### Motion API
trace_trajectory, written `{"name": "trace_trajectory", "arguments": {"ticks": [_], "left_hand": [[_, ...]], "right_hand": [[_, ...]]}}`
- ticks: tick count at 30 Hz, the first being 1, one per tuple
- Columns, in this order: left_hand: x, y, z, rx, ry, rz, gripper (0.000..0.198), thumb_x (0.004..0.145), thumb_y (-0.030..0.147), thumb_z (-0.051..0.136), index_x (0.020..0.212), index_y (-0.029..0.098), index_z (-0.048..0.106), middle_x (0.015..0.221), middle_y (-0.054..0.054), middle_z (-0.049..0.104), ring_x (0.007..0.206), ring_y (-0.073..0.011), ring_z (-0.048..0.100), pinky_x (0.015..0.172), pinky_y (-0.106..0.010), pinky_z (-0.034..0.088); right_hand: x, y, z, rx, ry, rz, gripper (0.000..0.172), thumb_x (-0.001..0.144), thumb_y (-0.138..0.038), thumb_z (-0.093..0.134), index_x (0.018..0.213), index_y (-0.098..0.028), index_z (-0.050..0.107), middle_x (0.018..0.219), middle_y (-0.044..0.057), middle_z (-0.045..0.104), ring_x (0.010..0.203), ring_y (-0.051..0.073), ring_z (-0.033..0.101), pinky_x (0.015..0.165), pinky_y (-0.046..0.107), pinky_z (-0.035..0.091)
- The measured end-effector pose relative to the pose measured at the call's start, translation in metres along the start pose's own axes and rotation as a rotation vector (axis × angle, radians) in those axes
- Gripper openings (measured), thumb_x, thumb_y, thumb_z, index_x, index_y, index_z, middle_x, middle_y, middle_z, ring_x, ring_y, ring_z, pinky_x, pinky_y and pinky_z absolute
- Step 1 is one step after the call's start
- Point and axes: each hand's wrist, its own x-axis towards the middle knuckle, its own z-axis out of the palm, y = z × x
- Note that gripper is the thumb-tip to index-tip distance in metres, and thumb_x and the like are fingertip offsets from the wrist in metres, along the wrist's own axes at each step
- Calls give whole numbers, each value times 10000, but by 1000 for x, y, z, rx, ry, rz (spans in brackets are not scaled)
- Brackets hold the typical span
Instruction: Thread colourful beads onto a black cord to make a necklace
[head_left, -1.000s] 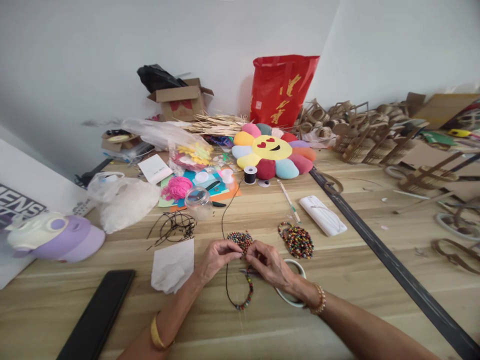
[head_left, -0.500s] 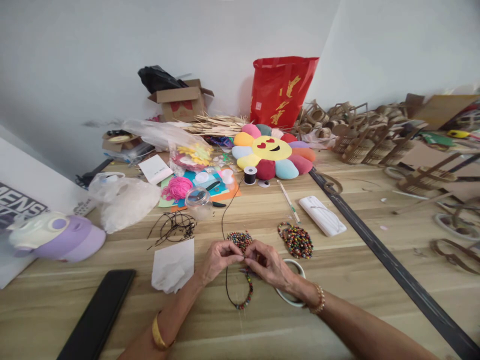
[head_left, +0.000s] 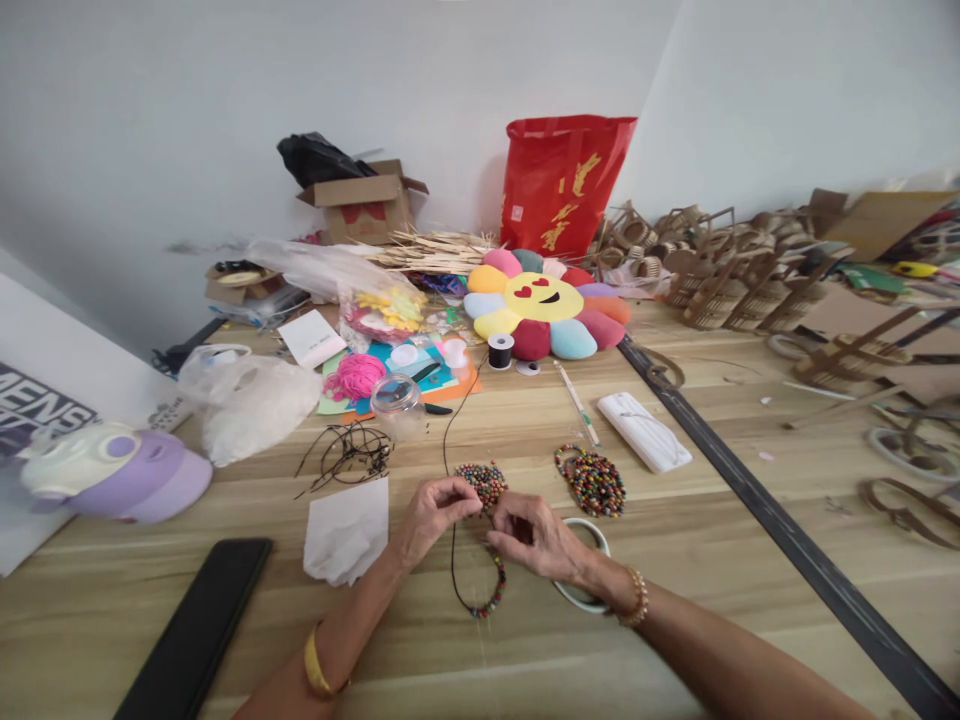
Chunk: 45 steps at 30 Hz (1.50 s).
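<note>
My left hand is closed in a pinch beside a small pile of loose multicoloured beads. Whatever its fingertips hold is too small to make out. My right hand is closed with curled fingers, a short gap away from the left. A black cord strung with coloured beads hangs in a loop below both hands, its beaded end rising to the right thumb and fingers. Partly behind the right wrist lies a white ring-shaped object. A heap of strung beads rests beyond the right hand.
Left of my hands are crumpled white paper, tangled black cords and a black phone-like slab. Farther back stand a clear jar, a spool of black cord and a flower cushion. Small woven baskets crowd the right.
My fingertips, which were meeting over the cord, have come apart. The right hand has dropped slightly and curled more; the left has stayed nearly in place.
</note>
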Motion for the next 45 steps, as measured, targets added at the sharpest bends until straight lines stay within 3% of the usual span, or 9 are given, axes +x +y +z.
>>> {"name": "trace_trajectory", "arguments": {"ticks": [5,11,17,22,27,39,43,45], "left_hand": [[-1,-1,2,49,-38,34,178,712,295,700,664,130,653,663,-12,613,658,-135,532,638,-230,415],[-1,-3,5,120,-50,65,175,728,295,691,678,131,658,669,-21,617,662,-147,545,635,-240,424],[1,-6,2,534,35,329,116,798,221,642,713,158,689,714,-50,647,742,-184,572,713,-289,443],[1,-11,-4,896,-79,519,135,849,182,590,769,165,697,761,-61,641,791,-196,541,723,-307,442],[0,-13,-5,1098,-144,605,190,899,203,521,817,172,690,778,-49,611,831,-197,508,805,-342,434],[-1,-11,2,1185,-146,679,254,929,154,437,789,160,649,775,-46,568,863,-199,495,837,-342,443],[-1,-12,5,1055,-132,598,198,902,171,499,776,162,651,789,-55,604,875,-207,511,820,-347,443],[1,-9,2,902,-66,544,158,879,185,543,766,169,653,782,-57,624,868,-206,527,789,-332,447]], "right_hand": [[2,2,1,139,74,82,236,825,-382,624,859,-164,539,607,-40,503,494,73,411,442,184,313],[3,12,4,135,101,68,253,856,-402,583,802,-154,579,632,-17,534,523,81,446,468,190,360],[5,8,1,140,164,127,232,857,-370,570,800,-146,588,647,-10,540,548,91,448,495,199,360],[6,7,0,124,193,112,245,857,-382,563,776,-151,571,636,-22,517,543,88,421,504,201,342],[5,11,1,108,193,104,242,864,-383,553,784,-155,566,649,-15,527,563,93,429,506,201,344],[7,5,1,114,198,104,263,858,-404,553,764,-159,558,652,-7,547,557,98,444,499,207,348],[7,5,0,101,185,118,250,852,-390,558,764,-156,561,637,-13,538,532,90,423,484,204,335],[7,5,0,99,182,127,248,847,-393,565,767,-159,565,623,-21,526,520,87,414,476,202,331]]}}
